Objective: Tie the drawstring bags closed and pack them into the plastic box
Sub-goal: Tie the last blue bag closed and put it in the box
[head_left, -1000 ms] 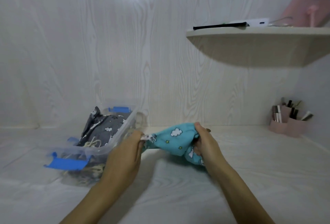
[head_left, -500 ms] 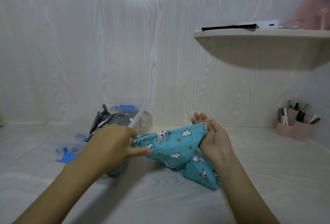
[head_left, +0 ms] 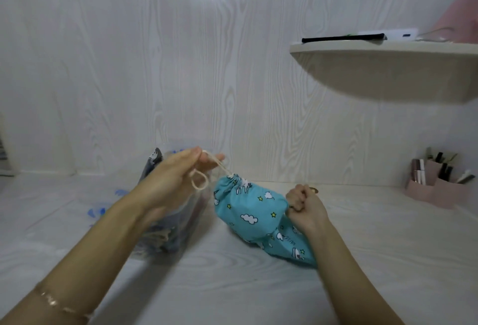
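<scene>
The left hand [head_left: 178, 179] and forearm hid most of the plastic box [head_left: 181, 231], whose contents showed only as a dark blur. The right hand [head_left: 305, 205] covered the far end of the blue bag [head_left: 251, 210]. The pink object [head_left: 463, 19] on the shelf [head_left: 362, 47] was cut off at the right edge.

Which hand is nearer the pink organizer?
Right. The right hand is fisted at the blue bag's right side, toward the organizer; the left hand holds the drawstring farther left.
</scene>
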`<state>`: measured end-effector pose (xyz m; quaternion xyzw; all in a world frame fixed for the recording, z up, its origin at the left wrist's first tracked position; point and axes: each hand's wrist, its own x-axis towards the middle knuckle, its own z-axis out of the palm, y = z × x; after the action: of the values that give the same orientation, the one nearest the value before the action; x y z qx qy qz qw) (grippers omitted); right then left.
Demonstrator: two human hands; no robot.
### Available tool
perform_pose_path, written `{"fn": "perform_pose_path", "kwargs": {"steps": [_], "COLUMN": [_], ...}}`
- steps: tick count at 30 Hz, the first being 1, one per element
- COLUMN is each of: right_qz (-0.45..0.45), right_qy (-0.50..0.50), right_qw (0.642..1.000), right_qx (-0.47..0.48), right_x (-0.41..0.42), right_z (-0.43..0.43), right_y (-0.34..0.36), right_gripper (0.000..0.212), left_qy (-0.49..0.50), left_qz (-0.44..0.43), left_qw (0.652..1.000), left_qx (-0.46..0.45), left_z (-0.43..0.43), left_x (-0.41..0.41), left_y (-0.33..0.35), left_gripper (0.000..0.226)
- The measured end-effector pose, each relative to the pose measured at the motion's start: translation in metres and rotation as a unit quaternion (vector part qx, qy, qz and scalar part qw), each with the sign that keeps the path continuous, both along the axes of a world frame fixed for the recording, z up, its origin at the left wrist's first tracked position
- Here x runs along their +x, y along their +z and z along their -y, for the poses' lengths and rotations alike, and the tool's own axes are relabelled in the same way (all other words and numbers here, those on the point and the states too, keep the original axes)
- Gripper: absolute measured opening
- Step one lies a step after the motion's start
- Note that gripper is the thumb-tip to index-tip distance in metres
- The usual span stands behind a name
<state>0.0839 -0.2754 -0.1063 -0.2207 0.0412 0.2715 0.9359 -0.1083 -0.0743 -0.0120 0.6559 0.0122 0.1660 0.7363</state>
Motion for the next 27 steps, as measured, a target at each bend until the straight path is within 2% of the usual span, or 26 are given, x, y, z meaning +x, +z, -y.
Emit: {"fn": "perform_pose_path", "kwargs": {"steps": [1,2,4,6,8,9,10,12,13,15,17,18,19,21,24,26,27], "right_qz": [0.058,0.122,0.23,0.289,0.303,0.314,0.342,0.422,0.452,0.509,0.557,0.572,0.579,0.57,0.508,0.45,0.432], "right_qy": [-0.007,-0.021,-0.061,-0.094,-0.108,-0.103,-0.092,-0.058,-0.033,0.038,0.099,0.119,0.141,0.208,0.324,0.344,0.334], "right_qw": [0.994,0.975,0.909,0.84,0.794,0.772,0.73,0.615,0.587,0.57,0.551,0.546,0.555,0.61,0.708,0.779,0.801], "right_qx": [-0.089,-0.186,-0.342,-0.45,-0.515,-0.543,-0.585,-0.664,-0.671,-0.644,-0.613,-0.6,-0.58,-0.509,-0.367,-0.27,-0.243], "right_x": [0.0,0.0,0.0,0.004,0.01,0.013,0.015,0.011,0.006,-0.007,-0.019,-0.026,-0.034,-0.05,-0.067,-0.068,-0.065], "right_z": [-0.004,-0.009,-0.011,-0.003,0.008,0.012,0.014,0.008,0.002,-0.012,-0.029,-0.038,-0.044,-0.051,-0.042,-0.033,-0.03], "right_y": [0.0,0.001,0.004,0.008,0.009,0.009,0.012,0.02,0.027,0.042,0.053,0.058,0.061,0.065,0.065,0.063,0.061], "right_gripper": [0.046,0.043,0.04,0.039,0.04,0.039,0.039,0.04,0.041,0.035,0.023,0.014,0.017,0.023,0.036,0.045,0.048], "left_qy": [-0.044,-0.065,-0.07,-0.058,-0.038,-0.027,-0.02,-0.024,-0.025,-0.035,-0.06,-0.066,-0.061,-0.037,-0.026,-0.033,-0.028], "left_qz": [0.011,0.022,0.047,0.077,0.088,0.086,0.083,0.082,0.084,0.078,0.067,0.062,0.054,0.027,-0.035,-0.078,-0.097], "left_qw": [0.995,0.987,0.976,0.964,0.957,0.958,0.96,0.966,0.973,0.992,0.996,0.995,0.994,0.994,0.99,0.986,0.985], "left_qx": [-0.092,-0.144,-0.2,-0.249,-0.275,-0.272,-0.266,-0.244,-0.211,-0.094,0.014,0.052,0.077,0.101,0.132,0.145,0.138], "left_z": [0.005,0.009,0.013,0.005,-0.009,-0.013,-0.014,-0.005,0.003,0.018,0.031,0.036,0.041,0.046,0.044,0.042,0.041], "left_x": [0.004,0.008,0.011,0.009,0.004,0.003,0.004,0.006,0.008,0.013,0.022,0.03,0.038,0.056,0.078,0.086,0.088], "left_y": [-0.001,-0.002,0.0,0.003,0.008,0.008,0.007,0.006,0.009,0.02,0.034,0.04,0.044,0.048,0.042,0.031,0.025], "left_gripper": [0.028,0.025,0.025,0.027,0.029,0.03,0.03,0.028,0.027,0.026,0.024,0.024,0.025,0.025,0.026,0.026,0.026]}}
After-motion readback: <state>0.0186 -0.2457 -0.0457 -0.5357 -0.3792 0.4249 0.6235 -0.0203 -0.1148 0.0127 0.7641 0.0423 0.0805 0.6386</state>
